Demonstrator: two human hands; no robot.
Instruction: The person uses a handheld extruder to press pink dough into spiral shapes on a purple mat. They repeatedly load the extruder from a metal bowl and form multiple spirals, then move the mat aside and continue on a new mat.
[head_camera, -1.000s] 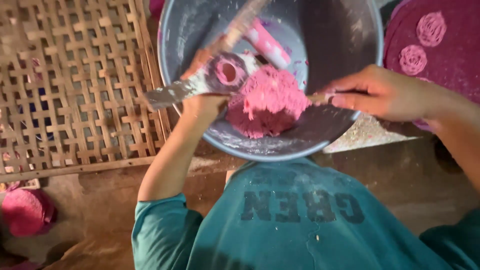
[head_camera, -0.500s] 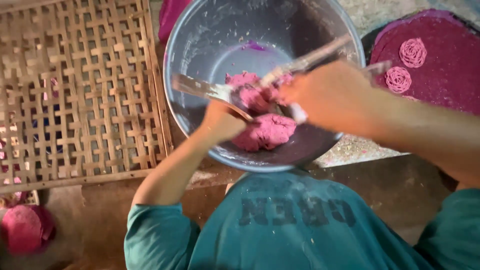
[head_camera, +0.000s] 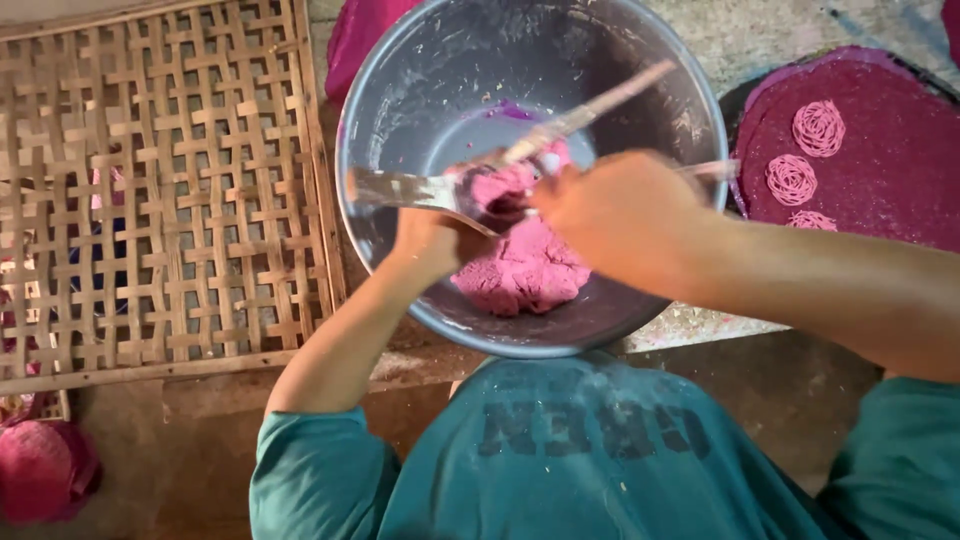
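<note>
A large metal bowl holds a lump of pink dough. Over it is a hinged metal press, smeared with flour, its cup packed with pink dough. One long lever of the press points up and to the right. My left hand grips the press from below, near the cup. My right hand is closed over the right side of the press, with the fingers at the cup. A handle end shows just past my right hand. My teal shirt fills the bottom of the view.
A woven bamboo tray lies left of the bowl. To the right, a dark purple cloth carries pink noodle spirals. A round pink thing sits at bottom left, and pink cloth shows behind the bowl.
My right hand has left the bowl's right rim and closed over the press. The press has swung level above the dough, and the camera has drawn nearer.
</note>
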